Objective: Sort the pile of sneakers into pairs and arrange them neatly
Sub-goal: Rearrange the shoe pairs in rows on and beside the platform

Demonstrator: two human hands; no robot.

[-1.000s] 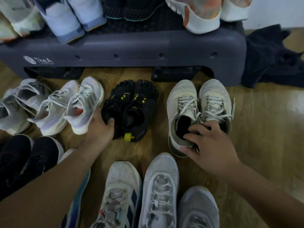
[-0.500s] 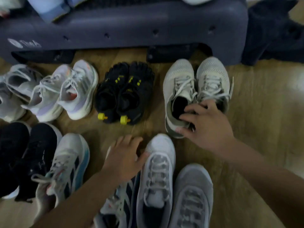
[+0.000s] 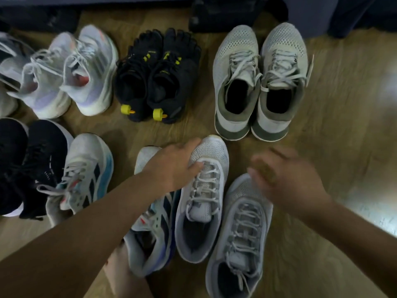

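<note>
Sneakers light, mesh uppers soft, soles stiff; best hold at heel collar or midfoot. Grey mesh sneaker (image 3: pixel 204 196) on floor, front row, beside matching grey one (image 3: pixel 240 229). Left hand (image 3: pixel 174 166) rests spread across its toe, not clamped. Right hand (image 3: pixel 285 179) blurred, hovering, fingers loose, holding nothing.

We look down on a wood-grain floor (image 3: pixel 335 117) in warm tan, dim across most of the view; toward three o'clock a pale glare (image 3: pixel 384 87) washes it out, and near four o'clock a brighter patch (image 3: pixel 373 211) shines. At twelve o'clock the underside of a dark grey platform (image 3: pixel 236 14) spans the top edge; at one o'clock a dark cloth (image 3: pixel 354 16) lies heaped beside it.
</note>
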